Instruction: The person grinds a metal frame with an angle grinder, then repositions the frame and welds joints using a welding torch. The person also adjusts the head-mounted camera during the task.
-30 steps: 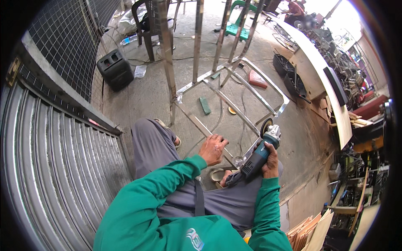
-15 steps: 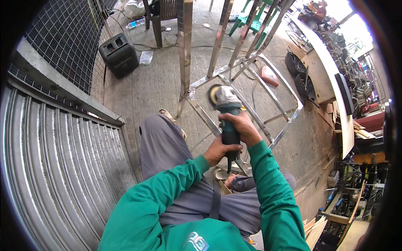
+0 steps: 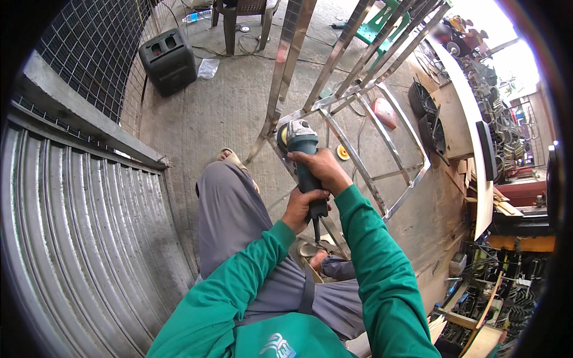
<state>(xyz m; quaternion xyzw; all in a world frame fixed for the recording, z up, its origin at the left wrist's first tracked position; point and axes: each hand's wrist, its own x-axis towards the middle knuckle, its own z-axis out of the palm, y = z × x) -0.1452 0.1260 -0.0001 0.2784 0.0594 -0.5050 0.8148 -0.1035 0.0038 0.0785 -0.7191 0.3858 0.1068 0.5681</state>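
Both hands are closed around an angle grinder (image 3: 307,156) with a dark teal body and a silver head. My left hand (image 3: 300,209) wraps the rear of its handle, near the power cord. Farther forward, my right hand (image 3: 323,169) grips the body just behind the head. The grinder's disc is at the upper left of the head, close to a corner of a shiny metal frame (image 3: 352,159) made of square tubes. Whether the disc touches the tube I cannot tell. Several long legs of the frame rise toward the far side.
A yellow disc (image 3: 342,152) and a red box (image 3: 384,113) lie on the concrete floor by the frame. A black speaker-like case (image 3: 168,62) stands far left beside wire mesh. Ribbed metal shutter (image 3: 89,221) runs along my left. Chairs, cords and a black tray (image 3: 431,122) are farther off.
The grinder and both hands have moved left, to the frame's near left corner. The yellow disc on the floor, mostly hidden before, now shows fully. My view has shifted slightly.
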